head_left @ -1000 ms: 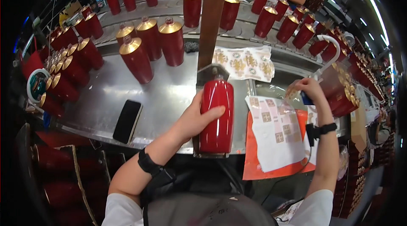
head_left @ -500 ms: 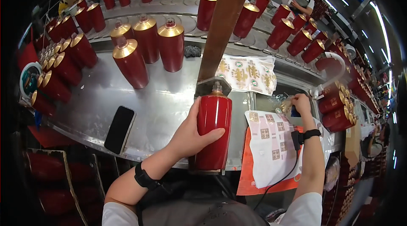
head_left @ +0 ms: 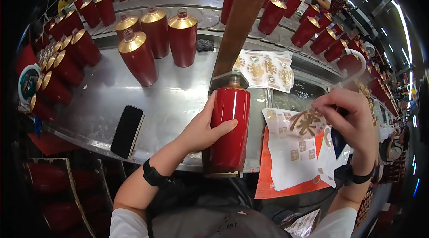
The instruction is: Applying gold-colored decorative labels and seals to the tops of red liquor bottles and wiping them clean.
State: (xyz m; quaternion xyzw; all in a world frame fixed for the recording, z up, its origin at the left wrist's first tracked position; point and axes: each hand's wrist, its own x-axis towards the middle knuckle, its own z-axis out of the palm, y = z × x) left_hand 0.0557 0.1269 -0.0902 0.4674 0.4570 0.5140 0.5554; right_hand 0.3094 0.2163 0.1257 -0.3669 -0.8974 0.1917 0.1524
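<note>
Gripping a red bottle (head_left: 230,131) at frame centre.
Left hand (head_left: 203,126) wraps its side; right hand (head_left: 348,119), right of it, pinches a gold sticker (head_left: 306,122).

Right hand (head_left: 348,117) now nearer, gold sticker (head_left: 306,122) peeled up.

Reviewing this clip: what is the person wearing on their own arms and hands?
Both hands are bare, no gloves. The left hand has a black band at its wrist; the right hand has a black watch-like band too. Short white sleeves cover the upper arms, leaving the forearms uncovered.
</note>
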